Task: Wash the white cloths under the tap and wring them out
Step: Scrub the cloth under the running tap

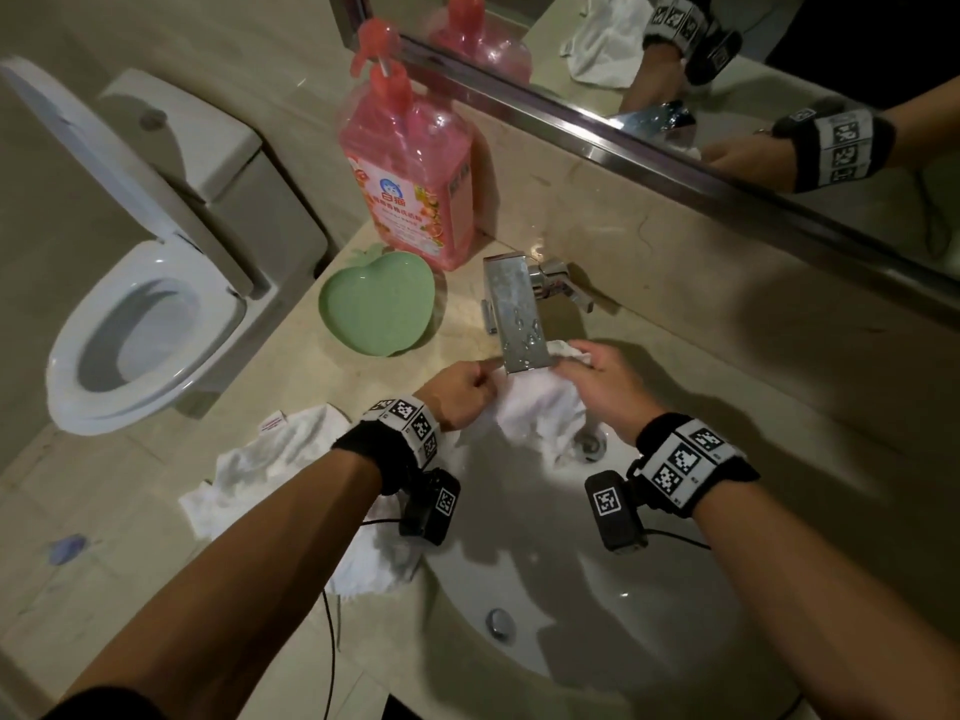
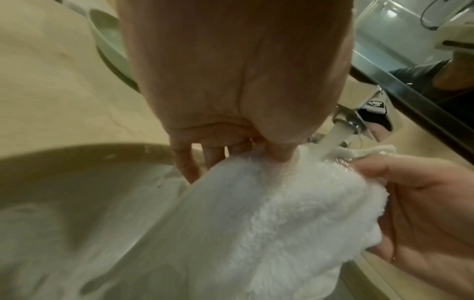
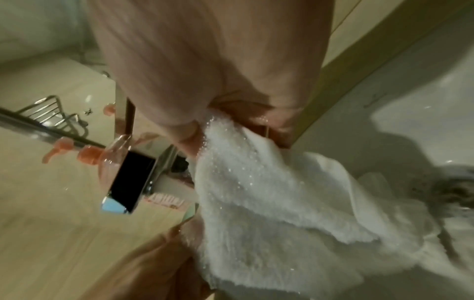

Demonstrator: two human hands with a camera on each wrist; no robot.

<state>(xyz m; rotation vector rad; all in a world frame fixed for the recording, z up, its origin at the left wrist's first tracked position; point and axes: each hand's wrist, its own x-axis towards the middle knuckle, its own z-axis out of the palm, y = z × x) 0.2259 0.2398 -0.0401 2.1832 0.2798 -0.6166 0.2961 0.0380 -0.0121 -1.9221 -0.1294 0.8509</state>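
Both hands hold one white cloth (image 1: pixel 537 415) under the tap (image 1: pixel 519 317), over the sink (image 1: pixel 545 589). The left hand (image 1: pixel 460 394) pinches the cloth's left edge with curled fingers; the right hand (image 1: pixel 602 384) grips its right side, thumb on top and fingers beneath. In the left wrist view water (image 2: pixel 336 138) runs from the spout onto the top fold of the cloth (image 2: pixel 269 213), between the left hand (image 2: pixel 231 81) and the right hand (image 2: pixel 420 203). In the right wrist view the cloth (image 3: pixel 269 203) hangs from the right hand (image 3: pixel 205 60), glistening wet, its lower end trailing toward the drain (image 3: pixel 459 188).

The flat tap body juts forward over the cloth and hides part of it from the head camera. The sink holds the hanging tail of the cloth, close to the drain (image 1: pixel 589 441).

A second white cloth (image 1: pixel 270 459) lies crumpled on the counter (image 1: pixel 156 563) to the left, partly under the left forearm, one end draped over the sink's rim. Behind it, left of the tap, sits a green apple-shaped dish (image 1: pixel 376 304); nothing shows inside it. Just behind the dish stands a pink pump bottle (image 1: pixel 410 184) of pink liquid against the mirror (image 1: pixel 727 70). A toilet (image 1: pixel 145 283) with its lid raised stands beyond the counter's left end.
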